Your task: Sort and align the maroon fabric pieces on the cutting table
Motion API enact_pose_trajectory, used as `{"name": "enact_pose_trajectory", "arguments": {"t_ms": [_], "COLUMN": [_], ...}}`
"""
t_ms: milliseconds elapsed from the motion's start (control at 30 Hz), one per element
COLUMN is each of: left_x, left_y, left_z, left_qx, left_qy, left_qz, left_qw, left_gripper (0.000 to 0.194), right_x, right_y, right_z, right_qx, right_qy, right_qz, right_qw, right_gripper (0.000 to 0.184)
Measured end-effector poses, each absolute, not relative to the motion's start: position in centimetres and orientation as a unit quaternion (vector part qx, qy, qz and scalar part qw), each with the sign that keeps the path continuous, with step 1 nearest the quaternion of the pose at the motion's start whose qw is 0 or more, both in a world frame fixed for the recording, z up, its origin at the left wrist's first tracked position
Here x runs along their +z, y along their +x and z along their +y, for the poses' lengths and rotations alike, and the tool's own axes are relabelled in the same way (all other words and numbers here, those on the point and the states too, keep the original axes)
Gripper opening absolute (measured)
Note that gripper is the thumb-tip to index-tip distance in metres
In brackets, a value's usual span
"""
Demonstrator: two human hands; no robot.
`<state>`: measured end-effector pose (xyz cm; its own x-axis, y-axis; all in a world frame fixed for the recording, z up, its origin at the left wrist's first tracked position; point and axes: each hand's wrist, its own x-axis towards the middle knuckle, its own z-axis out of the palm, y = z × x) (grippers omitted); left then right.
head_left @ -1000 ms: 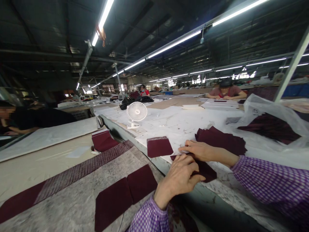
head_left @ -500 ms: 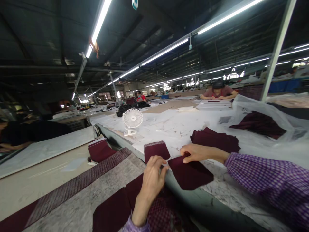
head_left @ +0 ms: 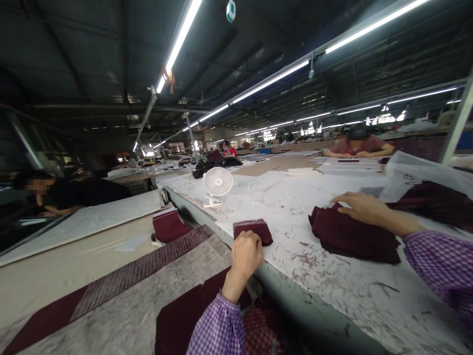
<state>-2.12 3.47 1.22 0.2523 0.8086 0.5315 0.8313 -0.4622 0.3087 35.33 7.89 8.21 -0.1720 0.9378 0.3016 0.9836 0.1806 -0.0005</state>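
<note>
My right hand [head_left: 364,211] lies over a loose pile of maroon fabric pieces [head_left: 354,239] on the white-covered table, its fingers stretched out and its thumb on the pile's left part. My left hand [head_left: 247,252] is curled at the near edge of a smaller stack of maroon fabric pieces [head_left: 258,228] with a pale, speckled far edge. Its fingertips are hidden, so what they grip does not show. Below and left of it, more maroon pieces [head_left: 181,315] lie on the grey surface by my left sleeve.
A small white fan [head_left: 218,181] stands on the table [head_left: 295,276]. Clear plastic [head_left: 410,172] covers dark fabric at the right. A long maroon strip [head_left: 121,271] and a folded maroon bundle [head_left: 170,226] lie at the left. Several co-workers sit or lean farther off.
My right hand has moved right with a maroon piece, which now no longer shows apart from the pile. My left hand has curled its fingers at the small stack. The view has turned left.
</note>
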Motion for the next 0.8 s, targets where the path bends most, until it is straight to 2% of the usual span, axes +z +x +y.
{"name": "enact_pose_trajectory", "arguments": {"t_ms": [133,233,400,500,600,667,800], "left_x": [0.8,0.8,1.3,1.4,1.0,0.7,0.4], "left_y": [-3.1,-3.5,-2.7,-2.5,-3.1,-3.4,-3.0], "left_z": [4.6,4.8,4.6,4.1,2.6,1.4,0.4], "left_qx": [-0.417,-0.425,-0.431,-0.481,-0.570,-0.577,-0.500], "left_qy": [-0.678,-0.660,-0.681,-0.667,-0.654,-0.688,-0.784], "left_qz": [-0.580,-0.571,-0.556,-0.535,-0.494,-0.439,-0.364], "left_qw": [-0.176,-0.238,-0.205,-0.194,-0.057,0.028,0.052], "left_gripper": [0.018,0.018,0.015,0.015,0.019,0.020,0.022], "right_x": [8.6,8.3,6.8,6.4,6.4,6.4,5.9], "right_y": [28.5,22.7,15.0,13.4,14.4,15.5,16.6], "right_z": [6.7,5.9,5.7,6.4,7.4,8.1,8.8], "right_qx": [-0.030,-0.001,-0.065,-0.072,-0.022,0.034,0.092], "right_qy": [-0.532,-0.444,-0.331,-0.342,-0.356,-0.377,-0.407], "right_qz": [-0.829,-0.876,-0.929,-0.929,-0.921,-0.907,-0.888], "right_qw": [0.169,0.188,0.155,0.123,0.155,0.182,0.192], "right_gripper": [0.035,0.037,0.047,0.031,0.021,0.019,0.021]}}
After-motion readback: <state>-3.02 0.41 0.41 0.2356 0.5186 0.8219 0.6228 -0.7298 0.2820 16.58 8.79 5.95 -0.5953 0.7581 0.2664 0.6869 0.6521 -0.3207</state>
